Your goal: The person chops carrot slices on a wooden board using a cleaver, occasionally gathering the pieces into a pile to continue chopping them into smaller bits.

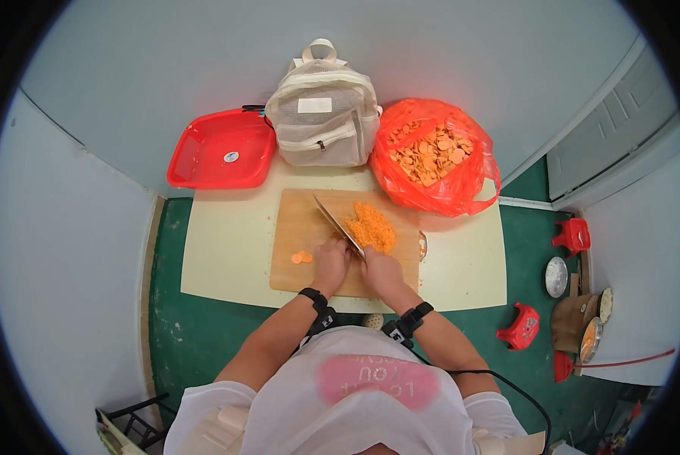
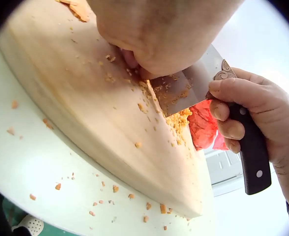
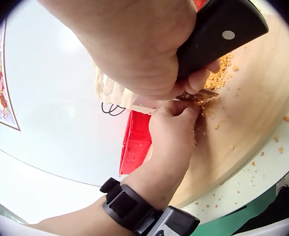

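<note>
In my head view, a red basin point(image 1: 205, 155) sits at the far left. Right of it and nearer, a few orange slices point(image 1: 302, 258) lie on the left part of the wooden board point(image 1: 298, 216). The left hand point(image 1: 332, 262) bends down to the board just left of the knife point(image 1: 334, 217); its fingertips are hidden, so I cannot tell whether it grips anything. The left wrist view gives me what the head view hides: the right hand point(image 2: 272, 108) wrapped round the black handle point(image 2: 254, 157). Right of the blade lies an orange chopped heap point(image 1: 370, 227); at the far right stands a red bag point(image 1: 431, 196) of slices.
</note>
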A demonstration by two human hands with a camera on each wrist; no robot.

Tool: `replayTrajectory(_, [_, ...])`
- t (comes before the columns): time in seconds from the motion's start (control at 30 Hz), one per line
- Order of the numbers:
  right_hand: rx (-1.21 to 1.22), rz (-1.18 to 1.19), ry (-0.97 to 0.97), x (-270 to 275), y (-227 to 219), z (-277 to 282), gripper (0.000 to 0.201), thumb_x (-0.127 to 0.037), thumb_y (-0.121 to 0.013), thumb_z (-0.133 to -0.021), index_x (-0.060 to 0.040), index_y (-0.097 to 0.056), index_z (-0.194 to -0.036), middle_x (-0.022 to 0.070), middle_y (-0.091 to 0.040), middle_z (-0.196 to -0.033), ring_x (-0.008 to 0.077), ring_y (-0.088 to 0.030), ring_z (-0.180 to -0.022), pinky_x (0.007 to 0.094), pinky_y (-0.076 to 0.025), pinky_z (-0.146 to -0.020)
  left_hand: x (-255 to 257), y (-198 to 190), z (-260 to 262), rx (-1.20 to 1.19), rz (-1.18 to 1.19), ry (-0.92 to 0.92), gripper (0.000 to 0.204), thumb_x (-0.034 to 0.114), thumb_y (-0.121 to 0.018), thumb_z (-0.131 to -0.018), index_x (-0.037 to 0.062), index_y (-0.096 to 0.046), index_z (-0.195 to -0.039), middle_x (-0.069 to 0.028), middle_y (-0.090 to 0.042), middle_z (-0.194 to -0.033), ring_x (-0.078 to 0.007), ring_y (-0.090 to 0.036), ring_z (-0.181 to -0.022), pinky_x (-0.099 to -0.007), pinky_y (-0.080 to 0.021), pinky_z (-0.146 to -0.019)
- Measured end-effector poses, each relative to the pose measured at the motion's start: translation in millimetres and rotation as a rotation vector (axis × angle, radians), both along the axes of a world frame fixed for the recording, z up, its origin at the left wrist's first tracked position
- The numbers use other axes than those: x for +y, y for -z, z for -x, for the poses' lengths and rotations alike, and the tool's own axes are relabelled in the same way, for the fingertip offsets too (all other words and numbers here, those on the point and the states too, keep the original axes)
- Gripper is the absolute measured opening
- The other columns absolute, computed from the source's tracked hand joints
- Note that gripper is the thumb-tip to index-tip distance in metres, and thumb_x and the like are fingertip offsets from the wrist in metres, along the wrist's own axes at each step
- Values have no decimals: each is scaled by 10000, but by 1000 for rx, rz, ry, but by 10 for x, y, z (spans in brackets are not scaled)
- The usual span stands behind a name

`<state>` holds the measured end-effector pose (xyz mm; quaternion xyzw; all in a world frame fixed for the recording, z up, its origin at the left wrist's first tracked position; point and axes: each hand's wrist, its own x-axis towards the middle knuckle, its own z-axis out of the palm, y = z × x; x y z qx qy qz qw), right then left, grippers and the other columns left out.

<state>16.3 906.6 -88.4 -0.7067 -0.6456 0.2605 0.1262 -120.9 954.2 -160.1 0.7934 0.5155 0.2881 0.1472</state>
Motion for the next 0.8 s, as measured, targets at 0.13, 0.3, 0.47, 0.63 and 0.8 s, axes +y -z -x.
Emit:
replayTrajectory(0.13, [1, -5, 18, 86, 68, 67, 183, -178, -529, -859, -33, -546, -969, 227, -645, -752, 401, -643, -713, 505, -504, -649, -32, 3, 2, 7, -5, 12, 76, 89, -638, -752, 66, -645, -824, -134, -624, -788, -338, -588, -741, -447, -410, -677])
replayTrajectory(0.3, [39, 1, 27, 101, 16, 18, 188, -183, -519, -865, -40, -561, -980, 224, -655, -776, 394, -651, -737, 501, -508, -667, -23, 39, 28, -47, -24, 41, 70, 89, -646, -752, 62, -639, -816, -136, -619, -771, -342, -586, -741, -448, -409, -672])
replayTrajectory(0.47, [-25, 56, 16, 9, -83, -6, 192, -183, -518, -866, -45, -571, -988, 221, -661, -783, 387, -657, -743, 501, -509, -681, 7, 60, 3, 4, 38, 2, 60, 117, -648, -782, 73, -636, -821, -126, -613, -800, -331, -589, -777, -446, -416, -700])
replayTrajectory(0.63, [19, -21, 18, 2, 53, 30, 191, -193, -527, -865, -30, -546, -963, 226, -644, -733, 405, -639, -683, 508, -503, -635, -10, 88, 29, -7, 52, 26, 58, 112, -652, -770, 74, -631, -808, -123, -606, -823, -327, -585, -808, -444, -418, -700])
replayTrajectory(0.8, [-15, 31, 3, 104, -35, 79, 201, -195, -491, -887, -33, -570, -976, 226, -659, -770, 396, -655, -729, 505, -509, -678, -30, -3, 16, -13, -6, 25, 66, 90, -656, -741, 76, -630, -800, -105, -596, -842, -309, -582, -832, -440, -418, -698])
